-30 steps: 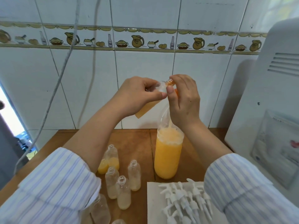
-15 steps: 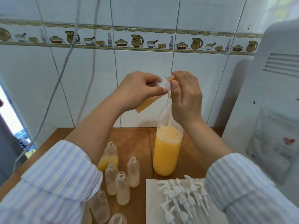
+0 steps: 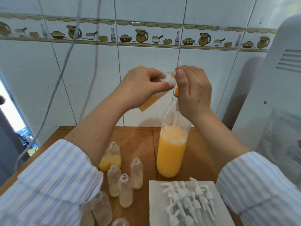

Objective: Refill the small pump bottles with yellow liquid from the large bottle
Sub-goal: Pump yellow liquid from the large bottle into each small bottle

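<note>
Head view shows the large bottle [image 3: 171, 154] standing upright on the wooden table [image 3: 140, 139], over half full of yellow liquid. Above its neck the left hand [image 3: 141, 88] grips a tilted small bottle [image 3: 156, 97] holding yellow liquid, its mouth against the neck top, where the right hand [image 3: 193, 92] pinches with curled fingers. Near the left sleeve stand small open bottles [image 3: 125, 175]. White pump heads [image 3: 187, 198] lie on a white sheet [image 3: 156, 209] in front of the large bottle.

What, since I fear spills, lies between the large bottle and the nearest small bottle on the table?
Only bare wooden tabletop, in the head view, separates the large bottle from the nearest small bottle.
</note>
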